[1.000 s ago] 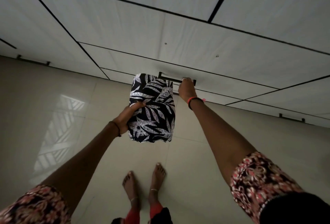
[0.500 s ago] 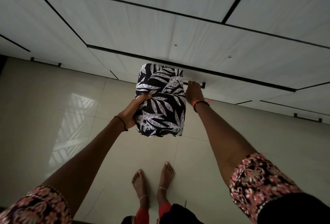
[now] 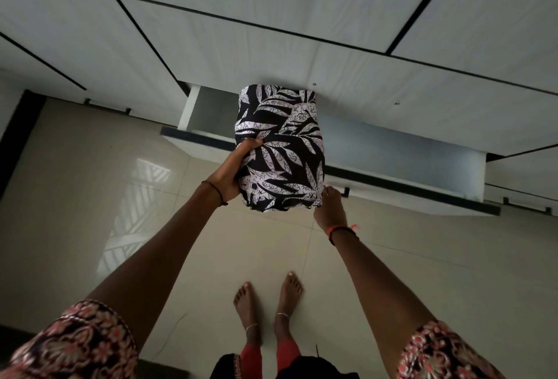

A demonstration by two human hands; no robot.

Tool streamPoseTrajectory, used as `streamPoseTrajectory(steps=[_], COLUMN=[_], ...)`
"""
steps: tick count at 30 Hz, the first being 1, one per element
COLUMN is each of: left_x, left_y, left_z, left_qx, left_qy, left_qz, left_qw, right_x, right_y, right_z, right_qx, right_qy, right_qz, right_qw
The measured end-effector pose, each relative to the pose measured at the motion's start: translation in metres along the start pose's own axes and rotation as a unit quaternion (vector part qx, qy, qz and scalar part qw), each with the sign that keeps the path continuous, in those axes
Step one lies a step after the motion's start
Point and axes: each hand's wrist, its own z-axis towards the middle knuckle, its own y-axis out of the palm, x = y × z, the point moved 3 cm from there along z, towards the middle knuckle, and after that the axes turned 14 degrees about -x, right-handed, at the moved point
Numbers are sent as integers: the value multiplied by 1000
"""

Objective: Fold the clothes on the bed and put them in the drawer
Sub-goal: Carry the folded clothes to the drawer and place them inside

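The left hand (image 3: pixel 232 173) is gripping the folded leaf-print garment (image 3: pixel 280 152) by its side. The right hand (image 3: pixel 330 209) is reaching its near corner, grip unclear. The bundle is hovering over the open drawer (image 3: pixel 407 149); being held one-sidedly, it is likely risking sagging and unfolding when released.

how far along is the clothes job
Done: the leaf-print garment is folded and the drawer is open. In hand: the left hand grips it over the drawer, with the right hand at its lower corner. Left: setting it inside and shutting the drawer.
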Motion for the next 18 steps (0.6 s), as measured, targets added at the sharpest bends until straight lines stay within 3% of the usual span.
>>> streamPoseTrajectory(steps=[18], left_x=[-29], left_y=[-2], left_z=[-41], left_qx=[8], left_qy=[4], left_qz=[-12], left_qw=[1000], right_x=[8], right_y=[96], right_z=[-119], right_qx=[-48], right_qy=[17], right_qz=[-30], right_qw=[998])
